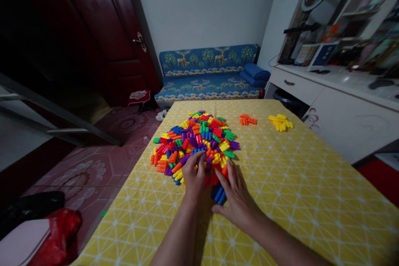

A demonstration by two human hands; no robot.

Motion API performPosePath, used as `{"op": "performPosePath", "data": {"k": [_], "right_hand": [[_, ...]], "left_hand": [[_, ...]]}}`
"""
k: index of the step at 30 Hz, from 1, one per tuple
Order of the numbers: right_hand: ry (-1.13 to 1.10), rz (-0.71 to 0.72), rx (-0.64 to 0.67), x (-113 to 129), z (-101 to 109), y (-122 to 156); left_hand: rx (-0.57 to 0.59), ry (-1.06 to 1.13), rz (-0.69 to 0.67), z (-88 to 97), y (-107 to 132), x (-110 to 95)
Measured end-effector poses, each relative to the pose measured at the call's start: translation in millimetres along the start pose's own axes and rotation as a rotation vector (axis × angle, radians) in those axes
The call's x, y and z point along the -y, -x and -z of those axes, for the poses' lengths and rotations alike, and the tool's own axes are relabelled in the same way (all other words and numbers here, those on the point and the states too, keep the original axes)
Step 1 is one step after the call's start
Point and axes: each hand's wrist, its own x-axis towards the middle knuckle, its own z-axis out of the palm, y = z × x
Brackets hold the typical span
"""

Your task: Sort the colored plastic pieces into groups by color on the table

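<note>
A heap of colourful plastic bullet-shaped building blocks (205, 131) lies on the yellow table. My left hand (193, 174) reaches into its near edge, fingers bent and partly apart, tips by some blue blocks (196, 151). I see nothing held between them. My right hand (238, 195) rests at the heap's near right side, with fingers spread and thumb out. Within its curve sit joined dark blue blocks (219, 193), and red blocks lie by its fingertips. Whether the fingers touch these is hard to tell.
Apart from the heap lie a small orange block group (247, 119) and a yellow block group (280, 122). The patterned cloth (299, 199) covers the table. Behind stands a blue sofa (205, 85); a white cabinet (349, 120) is at the right, a metal ladder frame (59, 110) at the left.
</note>
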Motion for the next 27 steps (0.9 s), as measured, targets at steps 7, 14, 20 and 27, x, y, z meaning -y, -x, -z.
{"op": "performPosePath", "data": {"k": [7, 14, 20, 27], "right_hand": [[-0.354, 0.095, -0.211, 13.9, -17.8, -57.1], [-0.633, 0.114, -0.141, 11.7, -16.1, -60.9], [-0.557, 0.135, -0.307, 8.9, -10.1, -61.9], [-0.734, -0.075, -0.495, -2.4, -25.7, -68.3]], "left_hand": [[-0.201, -0.131, -0.108, 7.6, -7.2, 7.7], [-0.105, -0.205, -0.117, 6.7, -6.2, 12.4], [-0.154, -0.388, -0.131, 11.1, -7.3, 7.3], [-0.035, -0.311, -0.046, 13.7, -5.8, 4.8]]}}
